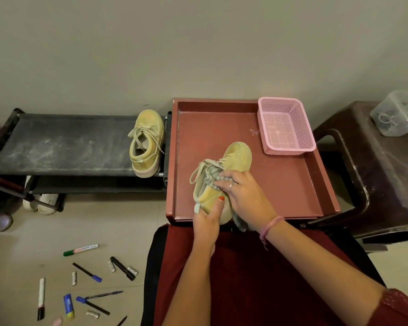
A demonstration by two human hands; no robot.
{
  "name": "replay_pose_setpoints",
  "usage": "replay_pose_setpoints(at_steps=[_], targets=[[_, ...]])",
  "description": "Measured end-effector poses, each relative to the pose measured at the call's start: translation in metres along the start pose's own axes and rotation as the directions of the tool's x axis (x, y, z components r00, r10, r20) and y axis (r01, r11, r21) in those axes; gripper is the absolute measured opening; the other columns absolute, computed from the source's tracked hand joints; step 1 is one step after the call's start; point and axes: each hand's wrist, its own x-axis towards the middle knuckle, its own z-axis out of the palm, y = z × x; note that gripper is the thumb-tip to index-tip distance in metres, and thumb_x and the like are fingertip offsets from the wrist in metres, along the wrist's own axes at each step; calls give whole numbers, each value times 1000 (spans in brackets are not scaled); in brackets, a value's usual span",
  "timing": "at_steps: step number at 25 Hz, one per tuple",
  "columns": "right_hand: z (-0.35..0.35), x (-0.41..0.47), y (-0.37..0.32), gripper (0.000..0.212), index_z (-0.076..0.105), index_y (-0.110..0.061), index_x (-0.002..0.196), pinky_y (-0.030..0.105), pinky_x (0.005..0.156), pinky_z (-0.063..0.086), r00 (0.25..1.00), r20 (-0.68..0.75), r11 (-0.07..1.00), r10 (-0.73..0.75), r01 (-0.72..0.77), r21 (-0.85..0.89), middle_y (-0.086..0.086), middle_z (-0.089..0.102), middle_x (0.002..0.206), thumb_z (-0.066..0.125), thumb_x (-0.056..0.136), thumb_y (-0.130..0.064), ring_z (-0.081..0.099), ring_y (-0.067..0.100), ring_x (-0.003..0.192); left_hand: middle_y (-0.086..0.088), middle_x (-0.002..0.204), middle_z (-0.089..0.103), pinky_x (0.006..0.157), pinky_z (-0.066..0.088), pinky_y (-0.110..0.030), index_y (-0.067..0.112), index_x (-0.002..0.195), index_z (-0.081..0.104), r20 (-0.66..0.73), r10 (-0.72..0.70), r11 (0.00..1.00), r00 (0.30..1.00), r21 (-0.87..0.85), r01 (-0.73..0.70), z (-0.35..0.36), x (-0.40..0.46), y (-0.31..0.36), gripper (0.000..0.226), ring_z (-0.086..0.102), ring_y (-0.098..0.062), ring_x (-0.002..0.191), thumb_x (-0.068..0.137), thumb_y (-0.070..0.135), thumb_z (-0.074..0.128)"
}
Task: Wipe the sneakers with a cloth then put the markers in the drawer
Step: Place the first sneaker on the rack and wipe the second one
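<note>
Yellow suede sneaker [231, 161] lies in the open reddish-brown drawer [292, 184], heel gripped by the left hand [207, 220], thumb curled over its side, while the right hand [247, 196] presses a grey striped cloth [212, 175] against the laces with curled fingers. Its yellow twin sneaker [146, 142] sits on the black shoe rack [57, 144]. Scattered markers [87, 274] lie on the tiled floor [118, 222], well apart from the drawer; a pink mesh basket [285, 125] occupies its far corner.
</note>
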Motion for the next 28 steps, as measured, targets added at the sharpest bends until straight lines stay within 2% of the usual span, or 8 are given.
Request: replay_pose_setpoints(at_steps=[2,4,7,11,15,21,25,28], targets=[[-3,1,16,32,70,-15,107,35,81,53,1000,-12,997,-2,1,-74,4,61,115,71,77,-4,52,25,93,3,114,70,89,53,-25,22,120,61,-9,-18,1000,1000,-9,17,1,-1,0,30,66,-10,105,90,18,67],[-6,19,29,28,70,-15,107,43,72,55,992,-56,983,112,-119,-139,6,59,117,66,81,-4,51,29,94,4,114,70,89,53,-24,25,116,61,-19,-34,999,999,-1,34,2,-1,-1,29,66,-10,106,88,19,69],[-5,33,12,30,66,-15,117,37,86,50,979,3,956,202,-196,-220,6,49,129,54,91,-7,45,30,105,4,114,70,80,53,-17,17,123,59,-44,-43,999,998,-1,43,3,-2,1,34,66,-8,103,89,19,68],[-8,15,-4,35,60,-18,126,34,88,49,995,95,987,35,-20,-158,2,44,132,52,93,-9,41,25,108,3,112,71,80,54,-19,20,120,61,-17,-23,999,1000,-24,22,2,-3,3,28,67,-9,101,92,16,63],[-14,35,25,34,62,-20,123,37,91,47,970,-7,955,243,-240,-173,4,45,132,49,94,-8,41,28,108,5,111,70,80,54,-17,24,114,60,-35,-33,999,999,-12,32,4,-3,3,26,66,-9,104,89,17,68],[4,0,-6,33,71,-14,107,33,76,50,996,-47,997,76,-78,-29,6,59,113,69,77,0,53,28,89,2,115,69,79,52,-15,17,125,59,-21,-13,1000,1000,-20,13,0,-1,4,32,66,-5,102,93,16,62],[1,26,39,24,70,-11,109,35,87,46,954,-151,960,257,-271,-76,8,58,119,56,90,-6,50,30,101,10,108,70,78,52,-14,29,108,61,-15,-30,1000,999,0,30,2,-3,3,22,66,-2,99,90,16,66],[2,59,77,22,67,-12,109,23,86,38,873,-188,892,449,-451,34,2,57,111,51,94,-12,53,26,108,8,112,69,80,52,-16,24,114,60,-3,-54,998,999,27,54,1,-1,-1,27,65,-7,104,88,20,69]])
